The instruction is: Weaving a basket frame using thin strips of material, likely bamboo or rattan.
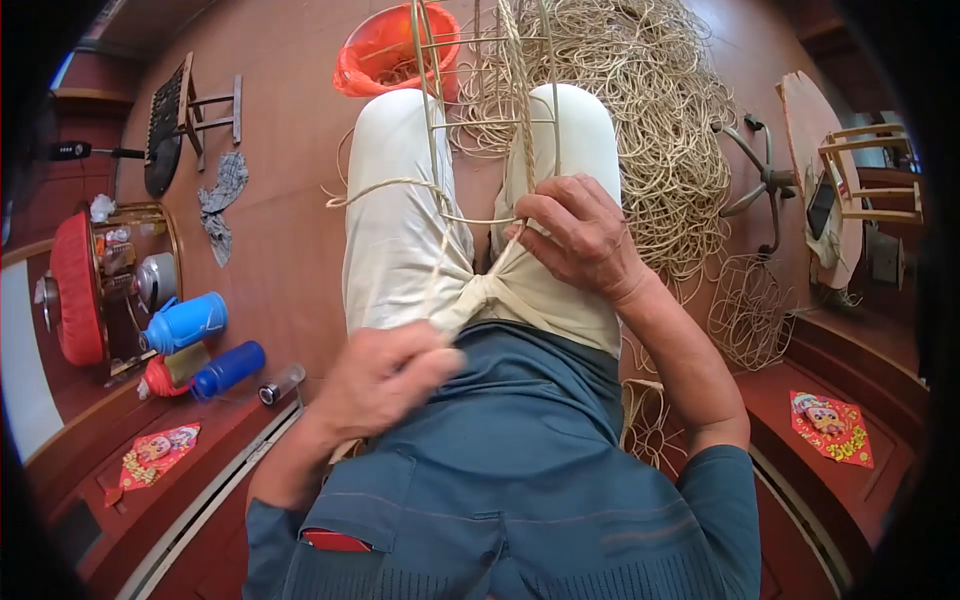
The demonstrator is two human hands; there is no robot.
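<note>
Between two knees in pale trousers (pixel 395 130): right hand (pixel 585 235) on the cord, left hand (pixel 390 372) lower

Away from the dark blue shirt (pixel 530 380) points the long side of a pale, thin-rod metal frame (pixel 475 124); a pale tan twisted cord (pixel 522 110) runs along it the same way; the right hand is nearer, its fingers pinched on the cord at the right end of the frame's bottom rod; below them, a strand slants down to the middle of the lap. Left of that and closer to the shirt, the left hand has blurry, bent fingers; I cannot tell if they hold a strand; a bit of cord crosses the left thigh by the frame's bottom left corner. Past the knees, on the brown floor (pixel 290 150), sit a round red plastic bucket (pixel 350 75) and a big tan cord heap (pixel 670 130); the frame's rods stand close by the right fingers.
</note>
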